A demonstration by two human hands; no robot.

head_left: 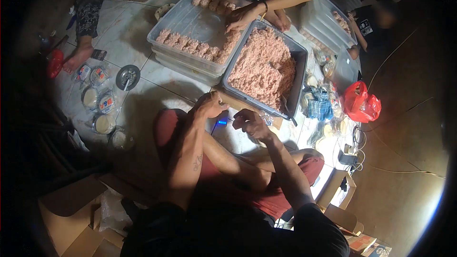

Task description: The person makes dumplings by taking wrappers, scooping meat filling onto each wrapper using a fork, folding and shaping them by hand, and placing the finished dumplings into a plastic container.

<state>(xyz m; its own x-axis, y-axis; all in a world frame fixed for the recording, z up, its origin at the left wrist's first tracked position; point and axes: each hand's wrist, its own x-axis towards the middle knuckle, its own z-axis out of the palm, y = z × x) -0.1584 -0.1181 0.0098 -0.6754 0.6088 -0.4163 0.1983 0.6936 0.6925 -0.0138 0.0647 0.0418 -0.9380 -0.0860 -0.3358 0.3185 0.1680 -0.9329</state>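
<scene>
My left hand is above my crossed legs, its fingers curled into a closed grip; whatever is in it, if anything, is too small to make out. Just to its right, my right hand is in shadow, fingers bent and drawn together. The two hands are apart. A small blue light glows below and between them. Beyond my hands stands a grey tub heaped with pink minced mixture. A clear plastic box beside it holds rows of pink clumps.
Another person's hand reaches over the box edge. Wrapped round packets and an ashtray lie at left. At right are a red plastic bag, a blue checked cloth, stacked boxes and cables.
</scene>
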